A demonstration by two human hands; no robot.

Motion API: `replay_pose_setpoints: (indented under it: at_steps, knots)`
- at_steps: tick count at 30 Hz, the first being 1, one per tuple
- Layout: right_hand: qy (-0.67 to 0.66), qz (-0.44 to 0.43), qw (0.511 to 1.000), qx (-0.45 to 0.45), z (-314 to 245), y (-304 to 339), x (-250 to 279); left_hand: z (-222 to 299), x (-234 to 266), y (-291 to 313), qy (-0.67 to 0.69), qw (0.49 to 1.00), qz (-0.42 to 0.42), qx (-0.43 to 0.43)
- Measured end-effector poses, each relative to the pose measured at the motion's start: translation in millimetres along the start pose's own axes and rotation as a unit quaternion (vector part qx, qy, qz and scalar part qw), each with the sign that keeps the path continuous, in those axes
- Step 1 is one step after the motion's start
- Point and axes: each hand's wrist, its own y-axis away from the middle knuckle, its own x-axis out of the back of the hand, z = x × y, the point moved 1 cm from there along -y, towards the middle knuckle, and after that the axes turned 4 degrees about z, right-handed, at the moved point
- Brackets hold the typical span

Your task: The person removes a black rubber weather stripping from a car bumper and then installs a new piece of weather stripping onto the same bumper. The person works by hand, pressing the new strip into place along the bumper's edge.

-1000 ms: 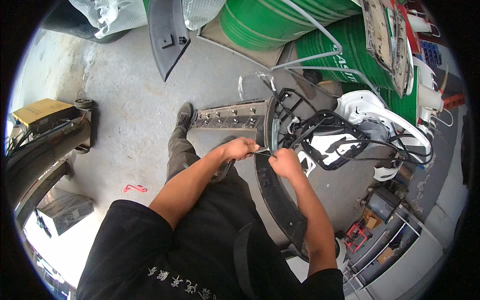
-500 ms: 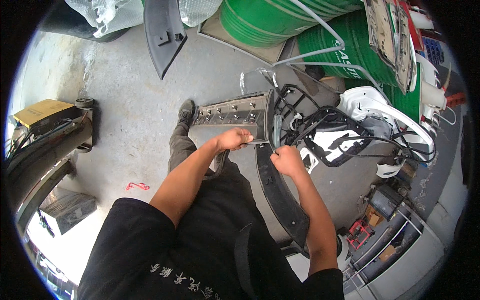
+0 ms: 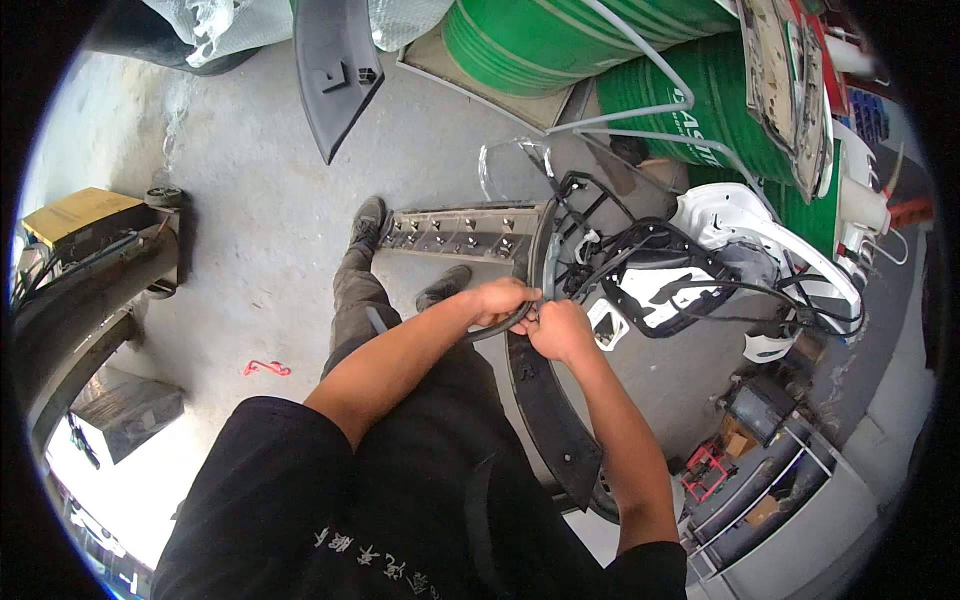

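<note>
Several green drums behind grey tubing, beyond the right hand.

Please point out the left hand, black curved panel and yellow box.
Left hand (image 3: 498,298), head view: back of the hand.
Black curved panel (image 3: 549,415), head view: middle of its face.
Yellow box (image 3: 86,213), head view: yellow upper face.

The left hand and right hand are close together, fingers curled, forearms converging.

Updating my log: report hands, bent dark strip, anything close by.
Left hand, right hand: both curled, meeting at bent dark strip. Curved black panel beneath them. Black-and-white part off to the right.
</note>
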Motion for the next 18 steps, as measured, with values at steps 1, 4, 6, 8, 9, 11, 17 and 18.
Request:
replay_pose_setpoints:
  at_steps: [1,4,6,8,9,11,17,18]
  knots:
    - [0.008,-0.008,1.000,-0.005,1.4,-1.3,-1.7,-1.1,-6.4,-0.3,0.025,0.999,0.037,0.010]
    - [0.027,-0.016,0.999,-0.025,3.5,-7.4,-11.3,-22.4,-8.5,-18.9,-0.042,0.995,0.061,-0.059]
    - [0.035,-0.011,0.998,-0.044,4.7,-13.0,-17.0,-20.0,-7.4,-17.2,-0.068,0.993,0.079,-0.063]
    - [0.054,-0.006,0.997,-0.056,8.1,-21.3,-24.0,-17.9,-6.8,-14.2,-0.098,0.989,0.089,-0.069]
    - [0.063,-0.003,0.996,-0.061,8.2,-24.7,-26.5,-16.9,-7.0,-12.1,-0.115,0.987,0.091,-0.072]
    - [0.051,-0.007,0.997,-0.062,9.9,-28.7,-25.2,-16.6,-7.3,-11.2,-0.134,0.982,0.102,-0.082]
    - [0.013,0.010,0.999,-0.051,25.5,-27.4,-26.9,5.2,-2.5,5.4,-0.147,0.984,0.088,-0.046]
    - [0.006,0.006,0.999,-0.049,26.3,-26.0,-26.4,-0.9,3.2,-3.4,-0.138,0.987,0.073,-0.042]
